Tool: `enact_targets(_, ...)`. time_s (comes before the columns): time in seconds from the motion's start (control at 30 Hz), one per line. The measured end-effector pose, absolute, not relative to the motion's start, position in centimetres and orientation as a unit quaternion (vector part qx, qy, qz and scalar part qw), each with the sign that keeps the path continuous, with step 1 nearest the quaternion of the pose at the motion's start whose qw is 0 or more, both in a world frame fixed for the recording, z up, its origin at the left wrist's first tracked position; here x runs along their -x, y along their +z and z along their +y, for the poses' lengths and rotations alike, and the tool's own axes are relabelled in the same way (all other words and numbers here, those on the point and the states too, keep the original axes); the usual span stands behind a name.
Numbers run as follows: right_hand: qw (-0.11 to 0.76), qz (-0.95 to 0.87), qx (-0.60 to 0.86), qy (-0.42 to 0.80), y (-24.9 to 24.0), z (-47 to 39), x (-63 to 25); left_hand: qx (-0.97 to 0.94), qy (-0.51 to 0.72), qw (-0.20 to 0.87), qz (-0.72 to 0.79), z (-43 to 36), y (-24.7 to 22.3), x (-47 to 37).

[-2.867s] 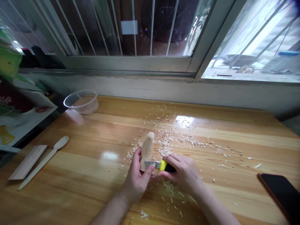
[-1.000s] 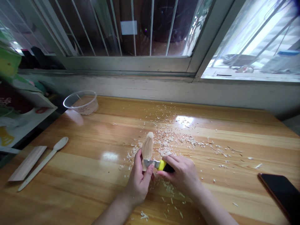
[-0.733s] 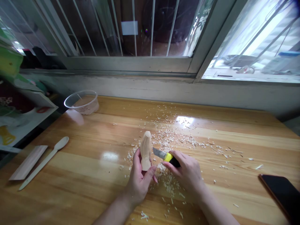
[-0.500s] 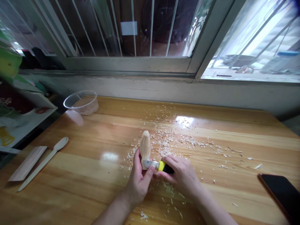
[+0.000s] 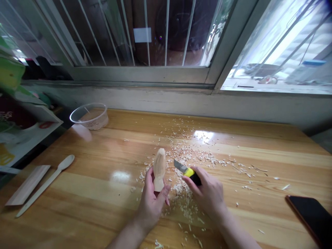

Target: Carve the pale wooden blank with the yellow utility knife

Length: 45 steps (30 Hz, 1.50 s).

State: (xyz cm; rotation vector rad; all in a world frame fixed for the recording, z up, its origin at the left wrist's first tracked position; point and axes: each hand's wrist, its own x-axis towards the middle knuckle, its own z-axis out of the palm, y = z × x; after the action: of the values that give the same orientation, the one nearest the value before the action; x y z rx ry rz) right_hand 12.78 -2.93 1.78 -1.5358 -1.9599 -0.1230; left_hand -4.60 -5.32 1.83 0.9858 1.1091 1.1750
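My left hand [image 5: 153, 202] grips a pale carved piece of wood [image 5: 159, 167] by its lower end. The piece stands nearly upright, rounded at the top and narrowed to a neck near the bottom. Held in my right hand [image 5: 209, 188] is a utility knife [image 5: 190, 173] with a yellow and black handle. Its bare blade points up and to the left, apart from the wood. Wood shavings [image 5: 181, 152] lie scattered on the table beneath and beyond both hands.
On the left lie a wooden spoon [image 5: 48, 183] and a flat strip of wood [image 5: 28, 185]. A clear plastic bowl [image 5: 89, 119] stands at the back left of the wooden table [image 5: 98, 207]. A dark phone [image 5: 311, 214] rests at the right edge. A barred window [image 5: 145, 74] rises behind.
The knife blade has come away from the wood's neck. My right hand has moved slightly right and up with the knife, while my left hand keeps hold of the wood.
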Motion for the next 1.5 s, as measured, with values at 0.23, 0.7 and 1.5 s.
enact_targets(0.23, 0.328, -0.727, 0.603, -0.001, 1.2, -2.4, -13.7, -0.394, 0.419, 0.636, 0.515, -4.2, 1.0, 5.7)
enact_targets(0.7, 0.156, -0.751, 0.539, 0.348, 4.6, -2.8, -14.1, -0.472, 0.393, 0.633, 0.471, -3.2, 1.3, 6.9)
enact_targets(1.5, 0.320, -0.475, 0.439, 0.692, 3.6, -2.7, -14.1, -0.167, 0.618, 0.723, 0.260, -4.4, 3.8, -1.3)
